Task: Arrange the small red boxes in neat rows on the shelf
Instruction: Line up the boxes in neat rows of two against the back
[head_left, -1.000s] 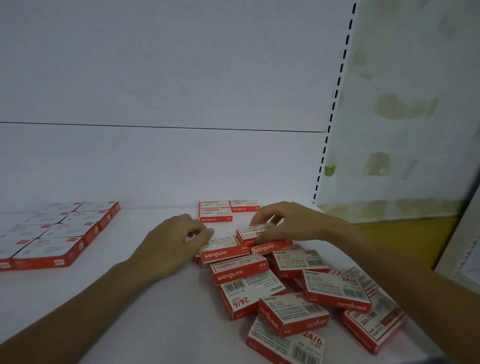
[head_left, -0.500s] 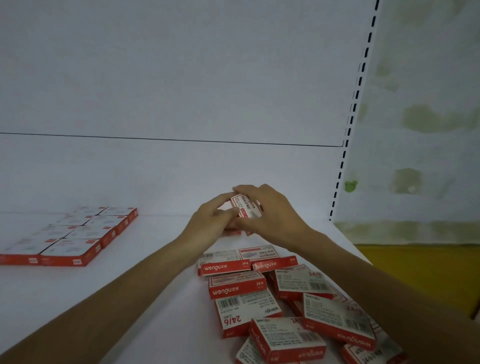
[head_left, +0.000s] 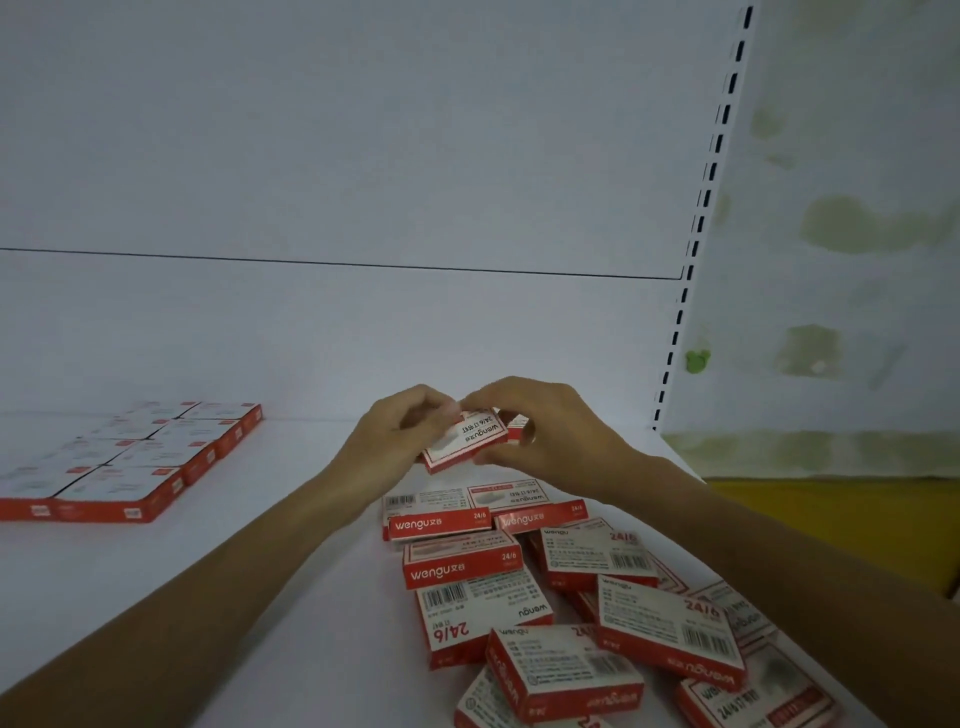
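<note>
**Box turned face-up between both hands**

Half a second back I saw this box mostly end-on, tucked between the palms. Now the held box (head_left: 466, 440) has been rotated so its broad white face looks up at my camera, with the printed name and "24/6" reading upside down. A full second back both hands were down among the boxes; they are now raised above the shelf (head_left: 249, 597), at about the same height as half a second ago.

The box's long axis runs from lower left to upper right in my view, with the left end sitting lower. A red edge shows along its near lower side.

My left hand (head_left: 397, 441) has its fingers curled round the left end. My right hand (head_left: 553, 434) pinches the right end, fingers on top and thumb underneath. Both are clamped on the same box, which is off the shelf and in the air in front of the back panel (head_left: 363, 322).

Just below and nearer me lies the loose pile (head_left: 576, 587), boxes overlapping at mixed angles, some barcode side up. Well apart to the left sits the tidy block (head_left: 135, 462), boxes laid flat and touching in straight rows. Behind my right fingers I catch a sliver of another red box (head_left: 517, 422), mostly hidden.
</note>
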